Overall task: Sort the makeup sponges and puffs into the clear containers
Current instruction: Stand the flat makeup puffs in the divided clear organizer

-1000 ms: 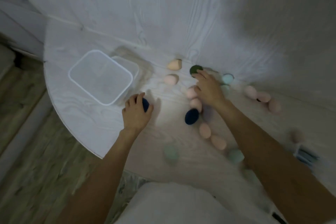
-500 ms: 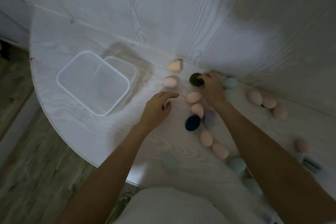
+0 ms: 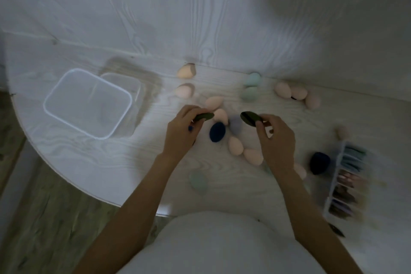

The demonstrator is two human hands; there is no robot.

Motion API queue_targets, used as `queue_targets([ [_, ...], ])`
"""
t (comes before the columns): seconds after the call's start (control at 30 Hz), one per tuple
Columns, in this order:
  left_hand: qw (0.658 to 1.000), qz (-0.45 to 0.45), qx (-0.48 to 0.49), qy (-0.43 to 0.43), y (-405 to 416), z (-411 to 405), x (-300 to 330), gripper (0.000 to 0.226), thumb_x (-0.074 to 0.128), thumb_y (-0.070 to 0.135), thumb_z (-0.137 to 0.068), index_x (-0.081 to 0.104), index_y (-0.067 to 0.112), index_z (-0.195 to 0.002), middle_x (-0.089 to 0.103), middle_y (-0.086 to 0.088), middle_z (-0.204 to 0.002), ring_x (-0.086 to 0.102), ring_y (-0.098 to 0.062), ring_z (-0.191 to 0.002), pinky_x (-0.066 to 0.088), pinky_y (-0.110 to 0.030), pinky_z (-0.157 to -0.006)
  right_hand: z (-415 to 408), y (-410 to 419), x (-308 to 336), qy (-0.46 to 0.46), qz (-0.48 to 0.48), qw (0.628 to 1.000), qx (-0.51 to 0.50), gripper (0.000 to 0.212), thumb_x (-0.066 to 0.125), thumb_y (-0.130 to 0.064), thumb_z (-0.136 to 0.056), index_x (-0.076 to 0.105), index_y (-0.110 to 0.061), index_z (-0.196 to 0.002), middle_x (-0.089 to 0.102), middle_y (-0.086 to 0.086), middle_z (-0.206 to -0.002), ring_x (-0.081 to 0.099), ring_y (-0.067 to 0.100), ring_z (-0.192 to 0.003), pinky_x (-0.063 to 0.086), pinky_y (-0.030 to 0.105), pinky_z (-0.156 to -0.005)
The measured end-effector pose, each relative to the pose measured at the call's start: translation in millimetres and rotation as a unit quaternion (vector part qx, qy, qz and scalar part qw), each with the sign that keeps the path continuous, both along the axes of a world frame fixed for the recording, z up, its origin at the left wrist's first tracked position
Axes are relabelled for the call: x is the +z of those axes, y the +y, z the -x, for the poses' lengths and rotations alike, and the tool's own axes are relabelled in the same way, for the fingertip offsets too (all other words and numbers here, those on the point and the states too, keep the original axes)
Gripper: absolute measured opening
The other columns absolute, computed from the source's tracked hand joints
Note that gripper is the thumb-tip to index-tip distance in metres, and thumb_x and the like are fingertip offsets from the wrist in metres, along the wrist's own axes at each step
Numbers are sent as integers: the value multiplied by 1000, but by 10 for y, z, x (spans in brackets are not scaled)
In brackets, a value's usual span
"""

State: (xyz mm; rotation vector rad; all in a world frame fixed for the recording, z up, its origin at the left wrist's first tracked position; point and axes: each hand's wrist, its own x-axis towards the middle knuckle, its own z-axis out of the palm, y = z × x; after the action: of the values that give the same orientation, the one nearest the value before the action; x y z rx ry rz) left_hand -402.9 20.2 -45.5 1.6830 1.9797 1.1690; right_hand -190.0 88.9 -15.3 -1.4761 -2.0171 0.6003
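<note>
My left hand (image 3: pixel 181 134) pinches a flat dark green puff (image 3: pixel 204 116), with a bit of dark blue sponge showing under its fingers. A second dark green puff (image 3: pixel 251 118) is pinched in my right hand (image 3: pixel 274 138). Both hands hover above the middle of the white table (image 3: pixel 89 158), over a scatter of egg-shaped sponges: several pink ones (image 3: pixel 235 145), a navy one (image 3: pixel 217 132), a grey one (image 3: pixel 235 124) and pale green ones (image 3: pixel 250 93). Two clear containers (image 3: pixel 87 102) stand at the left, the smaller (image 3: pixel 124 80) behind the larger.
A clear divided rack (image 3: pixel 343 182) with flat puffs stands at the right, and a dark sponge (image 3: pixel 319 162) lies beside it. A pale green sponge (image 3: pixel 198 181) lies near the table's curved front edge. The white wall (image 3: pixel 200 18) rises right behind the table.
My right hand lifted the dark green puff away from the wall towards me. My left hand moved right and now pinches a second green puff. The camera swung right, revealing the rack.
</note>
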Motion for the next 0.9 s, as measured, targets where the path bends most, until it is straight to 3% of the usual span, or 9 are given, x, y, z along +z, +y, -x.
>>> queue_targets([
  [0.13, 998, 28, -47, -17, -194, -399, 61, 27, 55, 30, -86, 64, 17, -109, 60, -2, -100, 57, -9, -78, 50, -21, -65, -540, -426, 162, -18, 24, 998, -52, 19, 52, -18, -92, 63, -7, -102, 68, 7, -91, 61, 23, -79, 48, 39, -69],
  [0.2, 995, 50, -74, -37, -287, -657, 87, 31, 57, 34, -84, 63, 18, -110, 62, 1, -99, 56, -5, -78, 48, -16, -65, -815, -616, 216, -15, 20, 996, -87, 20, 51, -19, -93, 63, -6, -103, 67, 8, -90, 58, 19, -75, 44, 32, -66],
  [0.33, 982, 86, -134, -103, -414, -1264, 154, 22, 67, 22, -83, 63, 14, -103, 61, 9, -93, 54, 4, -81, 43, -8, -67, -1376, -990, 219, 7, 29, 984, -174, 27, 51, -22, -92, 63, -3, -107, 67, 12, -93, 57, 18, -77, 37, 19, -68],
  [0.43, 964, 78, -230, -107, -434, -1698, 193, 26, 61, 30, -85, 63, 13, -104, 62, 3, -98, 55, -1, -84, 46, -13, -71, -1772, -1213, 164, 21, 55, 971, -230, 29, 51, -24, -92, 62, -4, -109, 68, 13, -95, 61, 23, -79, 45, 27, -70],
  [0.5, 953, 80, -275, -97, -426, -1979, 202, 23, 61, 23, -87, 64, 12, -108, 62, -2, -102, 57, -8, -86, 46, -12, -75, -1992, -1320, 153, 30, 65, 963, -261, 21, 55, -16, -93, 63, -5, -109, 68, 12, -99, 63, 24, -82, 45, 25, -72],
  [0.63, 932, 69, -349, -74, -429, -2530, 190, 26, 61, 8, -87, 63, 10, -113, 63, -8, -104, 59, -12, -87, 48, -14, -79, -2353, -1470, 186, 55, 56, 957, -278, 15, 56, -9, -91, 63, -7, -105, 68, 9, -96, 61, 17, -79, 40, 1, -67],
  [0.8, 936, 77, -340, -41, -427, -3048, 91, 26, 64, 15, -86, 64, 13, -112, 66, -6, -104, 61, -12, -84, 53, -26, -77, -2770, -1537, 181, 78, 56, 958, -268, 14, 56, -8, -91, 63, -8, -103, 67, 6, -94, 63, 20, -80, 41, 2, -69],
  [0.9, 943, 66, -325, 15, -463, -3196, 41, 19, 67, 15, -83, 65, 12, -102, 69, -5, -97, 64, -16, -80, 54, -30, -71, -2929, -1525, 153, 96, 62, 962, -248, 14, 56, -8, -91, 63, -9, -103, 67, 3, -94, 65, 19, -79, 44, 6, -68],
])
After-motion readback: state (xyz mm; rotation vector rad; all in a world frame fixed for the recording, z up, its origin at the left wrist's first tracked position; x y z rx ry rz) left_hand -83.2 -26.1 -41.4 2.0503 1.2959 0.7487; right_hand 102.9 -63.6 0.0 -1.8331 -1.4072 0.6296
